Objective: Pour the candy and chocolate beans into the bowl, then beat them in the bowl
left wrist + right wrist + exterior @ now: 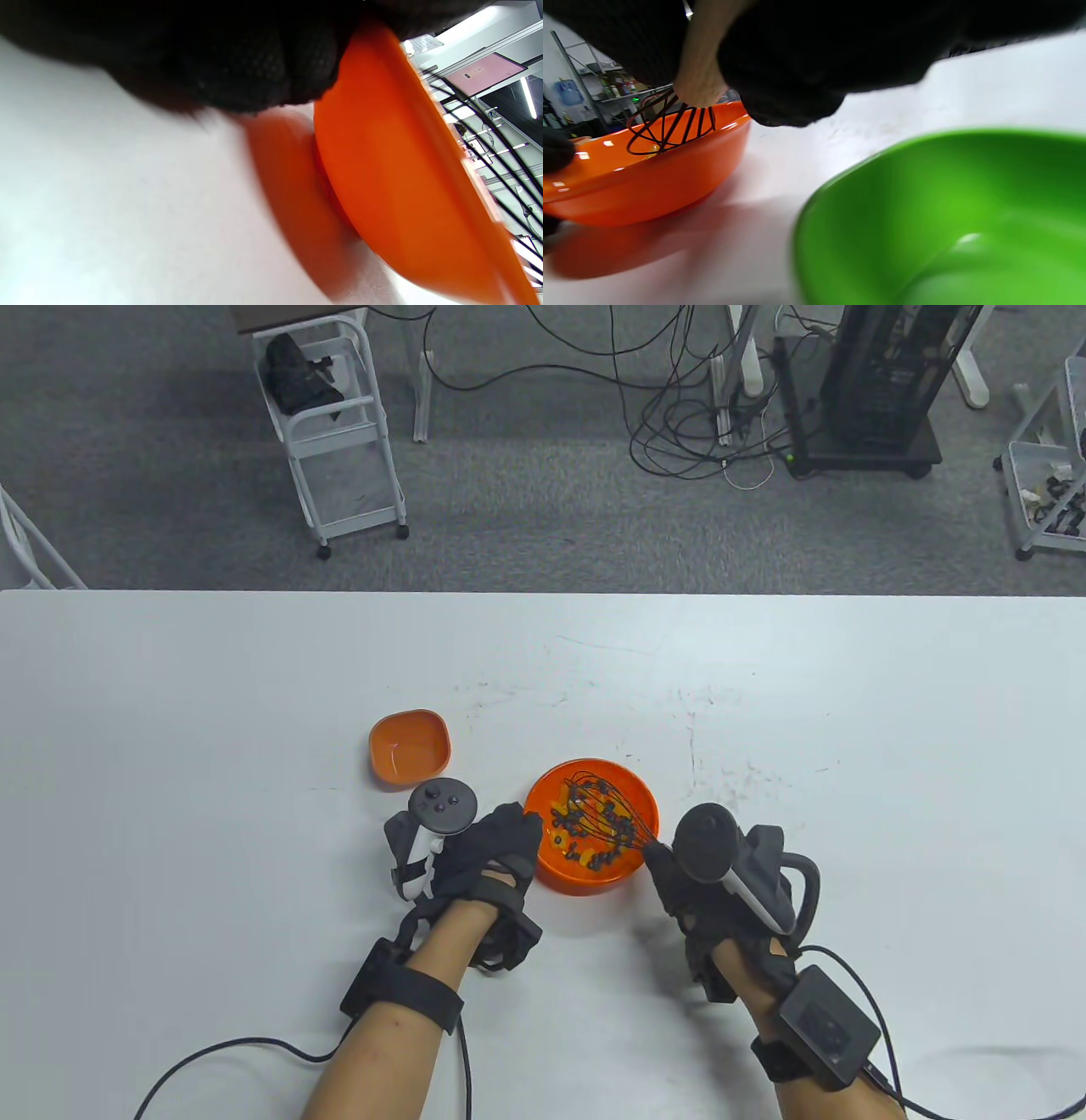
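The round orange bowl (585, 878) stands on the white table and holds dark chocolate beans (584, 824) mixed with yellow candy. My left hand (513, 836) grips the bowl's left rim; its glove presses on the bowl wall (403, 169) in the left wrist view. My right hand (679, 872) holds the handle of a black wire whisk (607, 808), whose head sits among the beans. The right wrist view shows the whisk wires (666, 127) inside the bowl (649, 186). The handle is hidden in my fist.
An empty small orange square dish (410, 746) lies to the left behind the bowl. A green bowl (946, 220) sits close under my right wrist, seen only in the right wrist view. Beyond the table's far edge stand a white cart (335, 432) and floor cables.
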`<state>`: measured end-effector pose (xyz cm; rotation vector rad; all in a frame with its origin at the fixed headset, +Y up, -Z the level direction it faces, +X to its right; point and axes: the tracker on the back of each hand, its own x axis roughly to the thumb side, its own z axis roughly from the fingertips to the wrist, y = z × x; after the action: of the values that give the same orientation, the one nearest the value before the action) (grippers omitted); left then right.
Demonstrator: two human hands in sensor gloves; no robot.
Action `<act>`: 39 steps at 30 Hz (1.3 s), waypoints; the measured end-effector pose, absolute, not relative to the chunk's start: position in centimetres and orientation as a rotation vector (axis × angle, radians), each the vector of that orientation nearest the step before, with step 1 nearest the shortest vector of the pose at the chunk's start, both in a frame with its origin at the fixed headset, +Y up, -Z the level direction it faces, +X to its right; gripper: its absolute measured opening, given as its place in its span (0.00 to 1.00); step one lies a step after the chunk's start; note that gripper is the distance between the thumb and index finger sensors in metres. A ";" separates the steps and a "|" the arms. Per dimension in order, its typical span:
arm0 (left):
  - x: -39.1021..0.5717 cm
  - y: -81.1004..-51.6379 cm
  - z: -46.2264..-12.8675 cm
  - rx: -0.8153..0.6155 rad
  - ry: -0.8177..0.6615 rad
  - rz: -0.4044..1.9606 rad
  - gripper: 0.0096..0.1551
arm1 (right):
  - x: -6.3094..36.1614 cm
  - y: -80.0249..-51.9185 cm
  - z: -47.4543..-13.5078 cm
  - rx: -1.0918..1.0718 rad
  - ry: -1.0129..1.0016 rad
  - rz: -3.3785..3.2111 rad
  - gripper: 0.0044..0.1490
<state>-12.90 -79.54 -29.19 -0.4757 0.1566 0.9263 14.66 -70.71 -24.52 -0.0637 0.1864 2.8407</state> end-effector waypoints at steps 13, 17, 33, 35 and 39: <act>-13.0 -79.6 -29.1 -0.475 0.169 0.937 0.26 | 14.8 -67.0 -22.8 0.006 0.212 3.046 0.38; -13.0 -79.7 -29.2 -0.477 0.166 0.943 0.26 | 14.9 -67.2 -23.3 -0.099 0.210 3.070 0.38; -12.9 -79.6 -29.2 -0.480 0.178 0.934 0.26 | 14.7 -70.0 -24.7 -0.001 0.318 2.800 0.38; -13.0 -79.6 -29.2 -0.481 0.180 0.938 0.26 | 14.5 -69.5 -24.5 0.025 0.328 2.822 0.38; -13.0 -79.7 -29.2 -0.493 0.183 0.947 0.26 | 14.8 -67.9 -24.1 0.070 0.354 2.898 0.37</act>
<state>-13.03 -79.65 -29.22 -0.4928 0.1833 0.9470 14.81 -67.93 -24.10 0.0701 0.3541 2.8979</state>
